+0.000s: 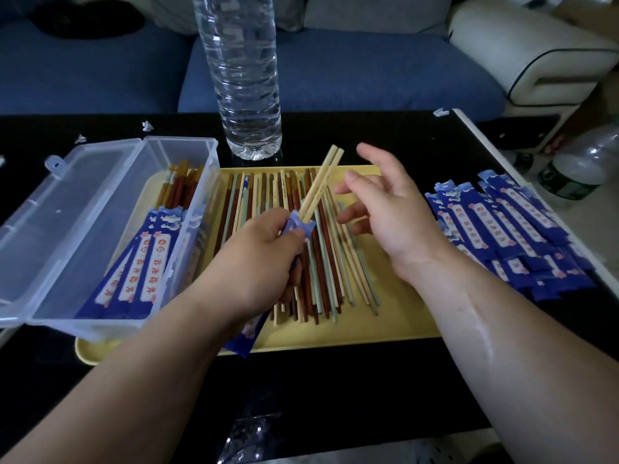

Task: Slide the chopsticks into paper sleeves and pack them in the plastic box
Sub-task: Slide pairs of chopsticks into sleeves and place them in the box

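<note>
Two chopsticks point(321, 184) jut forward from the sleeve point(296, 226) your left grip point(258, 262) pinches. Your right grip point(392, 212), released, hangs just beside them.

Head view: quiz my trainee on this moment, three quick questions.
1. True or false: the right hand grips the pale wooden chopstick pair.
2. Does the pile of blue paper sleeves lie A left of, B right of, or C behind the yellow plastic tray?
3. What does the left hand hold around that pair's lower ends?
Key: 1 false; 2 B; 3 a blue paper sleeve.
</note>
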